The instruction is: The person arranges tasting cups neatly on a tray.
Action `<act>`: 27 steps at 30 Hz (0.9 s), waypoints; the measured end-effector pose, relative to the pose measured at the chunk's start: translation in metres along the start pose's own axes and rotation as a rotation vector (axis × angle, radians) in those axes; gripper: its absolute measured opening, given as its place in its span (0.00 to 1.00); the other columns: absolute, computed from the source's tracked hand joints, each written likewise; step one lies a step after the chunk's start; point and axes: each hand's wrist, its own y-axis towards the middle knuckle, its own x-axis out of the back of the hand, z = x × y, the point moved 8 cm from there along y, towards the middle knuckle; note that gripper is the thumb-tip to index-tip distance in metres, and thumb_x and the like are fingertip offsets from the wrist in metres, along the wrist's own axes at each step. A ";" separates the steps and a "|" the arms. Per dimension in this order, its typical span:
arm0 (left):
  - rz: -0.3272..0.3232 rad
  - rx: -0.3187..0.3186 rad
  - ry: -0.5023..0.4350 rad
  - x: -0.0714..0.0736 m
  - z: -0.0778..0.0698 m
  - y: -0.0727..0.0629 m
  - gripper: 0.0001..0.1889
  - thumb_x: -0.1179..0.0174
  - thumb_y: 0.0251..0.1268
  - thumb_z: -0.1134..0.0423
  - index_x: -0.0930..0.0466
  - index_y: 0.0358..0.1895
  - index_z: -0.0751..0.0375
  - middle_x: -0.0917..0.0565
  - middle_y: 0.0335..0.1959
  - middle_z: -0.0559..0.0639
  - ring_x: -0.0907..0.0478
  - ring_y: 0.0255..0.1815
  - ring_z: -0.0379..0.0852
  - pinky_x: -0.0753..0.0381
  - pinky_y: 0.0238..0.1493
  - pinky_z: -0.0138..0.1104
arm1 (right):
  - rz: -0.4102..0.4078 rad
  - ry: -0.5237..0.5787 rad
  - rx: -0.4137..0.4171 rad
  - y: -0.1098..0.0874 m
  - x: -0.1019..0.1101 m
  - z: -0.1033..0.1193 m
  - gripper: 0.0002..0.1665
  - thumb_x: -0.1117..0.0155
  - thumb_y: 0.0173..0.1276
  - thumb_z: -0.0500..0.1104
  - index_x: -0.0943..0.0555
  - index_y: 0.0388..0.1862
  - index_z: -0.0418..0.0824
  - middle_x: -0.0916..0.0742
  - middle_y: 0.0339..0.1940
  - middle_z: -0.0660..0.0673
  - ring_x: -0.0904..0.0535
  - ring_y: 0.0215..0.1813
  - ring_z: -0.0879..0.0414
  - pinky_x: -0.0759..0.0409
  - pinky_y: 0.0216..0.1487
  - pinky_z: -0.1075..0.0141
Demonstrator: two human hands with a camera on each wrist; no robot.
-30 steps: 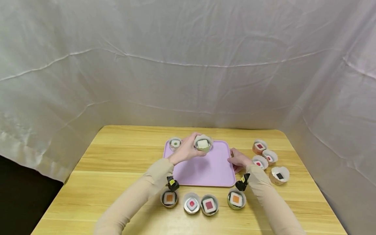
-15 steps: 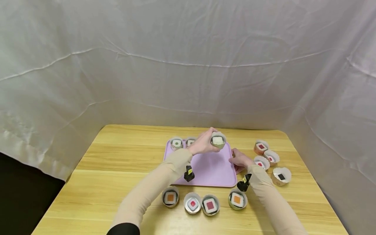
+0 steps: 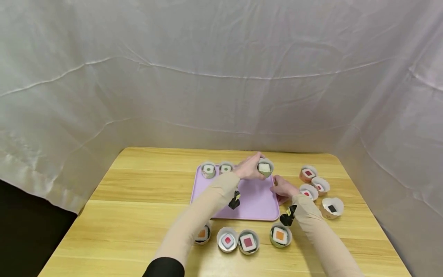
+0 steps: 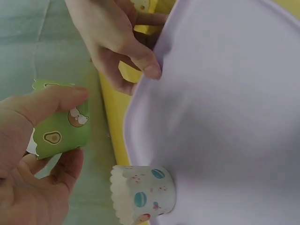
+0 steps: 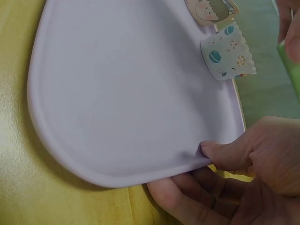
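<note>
My left hand holds a green paper baking cup by its sides, thumb on one side and fingers on the other. A white block shows inside the cup in the head view. This cup is raised over the far right corner of the lilac tray. At the tray's right edge, my right hand pinches the rim, thumb on top and fingers underneath. Two paper cups, a left one and a right one, stand along the tray's far edge, each holding a white block with a green dot.
Several filled cups line the table's near side, among them a silvery cup and a green cup. More cups cluster to the right, including an orange cup and a tan cup. A grey curtain surrounds the table.
My left hand has carried the green cup rightward along the tray's far side, uncovering the second cup there. My right hand keeps its grip on the tray rim.
</note>
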 end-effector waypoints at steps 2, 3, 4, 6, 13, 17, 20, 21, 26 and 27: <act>-0.004 0.009 0.035 -0.003 0.003 0.003 0.35 0.24 0.52 0.59 0.31 0.64 0.52 0.18 0.59 0.53 0.20 0.58 0.49 0.19 0.56 0.35 | 0.001 -0.001 0.000 0.000 0.000 0.001 0.17 0.50 0.75 0.35 0.41 0.57 0.31 0.25 0.25 0.41 0.25 0.17 0.56 0.17 0.19 0.66; -0.005 0.011 0.046 -0.005 0.004 0.004 0.35 0.24 0.52 0.59 0.31 0.63 0.52 0.17 0.58 0.52 0.19 0.57 0.48 0.19 0.54 0.35 | 0.000 -0.003 -0.004 0.000 0.000 0.001 0.18 0.50 0.75 0.36 0.41 0.57 0.31 0.25 0.25 0.41 0.24 0.18 0.56 0.17 0.19 0.66; -0.009 0.012 0.064 -0.006 0.005 0.006 0.35 0.24 0.52 0.58 0.31 0.63 0.51 0.17 0.58 0.52 0.19 0.56 0.48 0.19 0.53 0.35 | 0.002 -0.006 -0.006 0.000 0.000 0.001 0.18 0.50 0.75 0.36 0.41 0.58 0.31 0.24 0.26 0.41 0.24 0.18 0.56 0.17 0.19 0.66; -0.009 0.009 0.104 -0.009 0.007 0.008 0.35 0.24 0.52 0.57 0.32 0.63 0.50 0.17 0.57 0.50 0.19 0.55 0.48 0.20 0.54 0.35 | 0.001 -0.012 -0.007 0.000 0.000 0.002 0.19 0.50 0.75 0.36 0.41 0.59 0.31 0.24 0.26 0.40 0.24 0.18 0.56 0.17 0.19 0.65; -0.018 -0.001 0.168 -0.017 0.013 0.012 0.35 0.26 0.55 0.58 0.32 0.66 0.47 0.18 0.63 0.47 0.20 0.60 0.49 0.27 0.66 0.39 | -0.002 -0.005 0.015 -0.002 -0.002 0.005 0.18 0.50 0.75 0.35 0.41 0.58 0.29 0.24 0.29 0.38 0.23 0.20 0.54 0.16 0.21 0.64; -0.028 -0.002 0.203 -0.023 0.015 0.015 0.34 0.26 0.55 0.58 0.31 0.66 0.44 0.18 0.64 0.46 0.20 0.61 0.48 0.31 0.68 0.39 | -0.003 -0.004 0.017 -0.004 -0.002 0.006 0.18 0.50 0.74 0.35 0.41 0.57 0.29 0.24 0.28 0.38 0.24 0.19 0.55 0.16 0.20 0.64; -0.034 -0.015 0.234 -0.027 0.014 0.018 0.33 0.26 0.56 0.58 0.30 0.65 0.46 0.18 0.64 0.46 0.21 0.63 0.47 0.33 0.71 0.41 | -0.006 -0.002 0.012 -0.004 -0.001 0.005 0.18 0.50 0.74 0.34 0.41 0.57 0.30 0.24 0.28 0.39 0.24 0.18 0.55 0.17 0.20 0.65; -0.036 -0.024 0.242 -0.028 0.012 0.019 0.32 0.26 0.56 0.59 0.29 0.65 0.47 0.18 0.64 0.47 0.21 0.64 0.47 0.34 0.72 0.42 | -0.005 -0.004 0.012 -0.003 -0.001 0.005 0.18 0.50 0.74 0.34 0.41 0.58 0.30 0.24 0.28 0.39 0.24 0.18 0.55 0.17 0.19 0.65; -0.030 -0.054 0.376 -0.039 0.009 0.021 0.32 0.26 0.55 0.58 0.29 0.64 0.47 0.18 0.63 0.46 0.22 0.65 0.45 0.39 0.78 0.45 | -0.002 -0.008 0.014 -0.001 -0.001 0.002 0.18 0.50 0.74 0.35 0.41 0.58 0.29 0.24 0.28 0.39 0.24 0.19 0.55 0.17 0.19 0.65; -0.031 -0.056 0.410 -0.041 0.009 0.021 0.33 0.25 0.55 0.58 0.30 0.64 0.47 0.18 0.62 0.46 0.21 0.65 0.45 0.39 0.79 0.45 | -0.003 -0.006 0.014 -0.001 -0.002 0.002 0.18 0.50 0.74 0.35 0.40 0.57 0.30 0.24 0.27 0.39 0.24 0.19 0.55 0.16 0.19 0.65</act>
